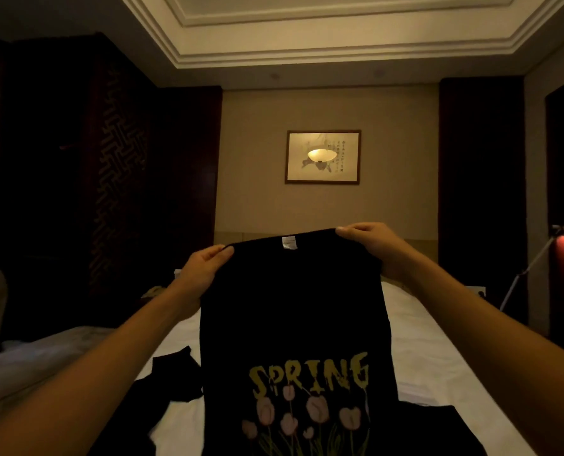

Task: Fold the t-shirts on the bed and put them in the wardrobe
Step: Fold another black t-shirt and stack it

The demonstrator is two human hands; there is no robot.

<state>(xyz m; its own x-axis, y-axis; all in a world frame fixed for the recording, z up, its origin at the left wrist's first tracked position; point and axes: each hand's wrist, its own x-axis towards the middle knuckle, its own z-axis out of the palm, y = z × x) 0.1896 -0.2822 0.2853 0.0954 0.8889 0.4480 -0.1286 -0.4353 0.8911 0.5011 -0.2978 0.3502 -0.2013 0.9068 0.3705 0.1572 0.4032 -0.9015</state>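
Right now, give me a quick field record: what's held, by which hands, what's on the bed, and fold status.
held: black t-shirt, lifted above the bed, print facing camera
left hand: grip on the shirt's top left corner
right hand: grip on the shirt's top right corner
print: "SPRING" over tulips
bed: white sheet, more dark clothes lying near the front
fold status: shirt hanging open, not yet folded
wardrobe: cannot tell which dark unit it is

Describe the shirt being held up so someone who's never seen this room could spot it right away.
Look above the white bed, below the framed picture. The left hand and right hand hold up a black t-shirt by its shoulders. Unlike the dark clothes lying on the sheet, it shows SPRING in yellow over pink tulips.
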